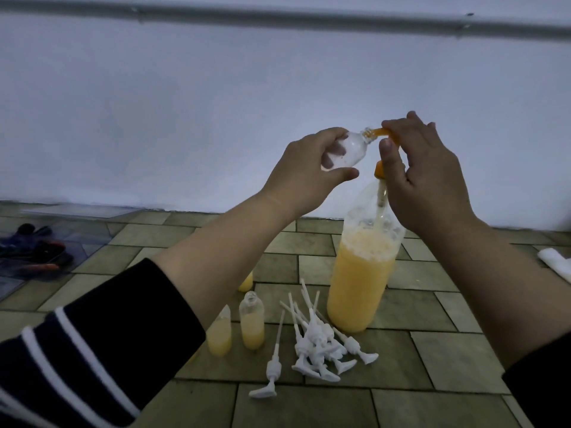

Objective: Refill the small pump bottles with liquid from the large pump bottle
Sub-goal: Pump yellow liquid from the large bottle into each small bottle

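A large clear bottle [363, 282] of orange liquid stands on the tiled floor, about two-thirds full with foam on top. My right hand [423, 180] is closed over its orange pump head [384, 132], whose spout points into the neck of a small, nearly empty clear bottle [136, 151]. My left hand [304, 168] holds that small bottle tilted, mouth against the spout. On the floor stand small bottles with orange liquid and no pumps: one [252, 324], another [220, 336], and a third [246, 282] partly hidden behind my left forearm.
A heap of several white pump tops [321, 344] lies beside the large bottle; a single one [272, 366] lies apart, nearer me. A white cloth [556, 264] sits at the right edge. Dark gloves and tools in a clear tray [34, 248] are at the left. A white wall is behind.
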### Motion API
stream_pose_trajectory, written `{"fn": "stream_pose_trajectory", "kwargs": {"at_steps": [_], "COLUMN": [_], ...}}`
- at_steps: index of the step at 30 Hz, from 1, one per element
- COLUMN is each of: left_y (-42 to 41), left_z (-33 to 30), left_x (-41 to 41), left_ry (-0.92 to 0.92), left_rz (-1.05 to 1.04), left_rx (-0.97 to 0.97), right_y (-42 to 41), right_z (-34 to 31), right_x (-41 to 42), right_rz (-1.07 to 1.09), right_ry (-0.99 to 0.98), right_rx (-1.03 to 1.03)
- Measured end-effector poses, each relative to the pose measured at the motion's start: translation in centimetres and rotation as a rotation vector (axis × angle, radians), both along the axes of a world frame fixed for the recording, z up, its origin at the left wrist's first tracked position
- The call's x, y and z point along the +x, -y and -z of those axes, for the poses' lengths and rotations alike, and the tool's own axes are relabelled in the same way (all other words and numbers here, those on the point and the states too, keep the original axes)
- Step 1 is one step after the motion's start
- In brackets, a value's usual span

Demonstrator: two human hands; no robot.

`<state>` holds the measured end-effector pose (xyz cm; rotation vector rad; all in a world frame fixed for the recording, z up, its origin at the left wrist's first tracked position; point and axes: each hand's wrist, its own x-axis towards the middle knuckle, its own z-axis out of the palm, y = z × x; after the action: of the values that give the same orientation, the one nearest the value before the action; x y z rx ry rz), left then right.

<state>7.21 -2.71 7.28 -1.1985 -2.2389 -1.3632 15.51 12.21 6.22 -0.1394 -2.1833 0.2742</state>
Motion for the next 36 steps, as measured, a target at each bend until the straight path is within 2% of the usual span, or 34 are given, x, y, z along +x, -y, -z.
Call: {"fn": "stream_pose_trajectory", "kwargs": {"at_steps": [4,7,13,21,28,36], "left_y": [0.3,-0.1,0.0,-0.5,0.0,-0.7], "left_z": [-0.7,-0.7,-1.0,-1.3,-1.4,-1.0], "left_x": [-0.2,-0.5,-0.7,-0.1,-0.4,-0.1], "left_ry": [-0.257,-0.342,-0.37,-0.43,-0.426,-0.44], "left_rz": [-0.074,-0.107,-0.123,-0.142,-0.142,-0.146], "left_rx": [-0.146,-0.205,-0.297,-0.264,-0.318,-0.301], "right_y": [0.2,0.7,1.3,1.3,1.6,1.5], "right_z": [0.1,1.0,1.4,0.9,0.7,1.5], "right_x": [0.0,-0.6,-0.5,-0.2,0.0,-0.2], "right_rz": [-0.009,-0.028,-0.03,-0.04,-0.042,-0.013], "right_ry": [-0.044,-0.115,-0.085,-0.206,-0.117,-0.168], "right_rx": [-0.019,-0.098,-0.092,-0.107,-0.114,-0.117]}}
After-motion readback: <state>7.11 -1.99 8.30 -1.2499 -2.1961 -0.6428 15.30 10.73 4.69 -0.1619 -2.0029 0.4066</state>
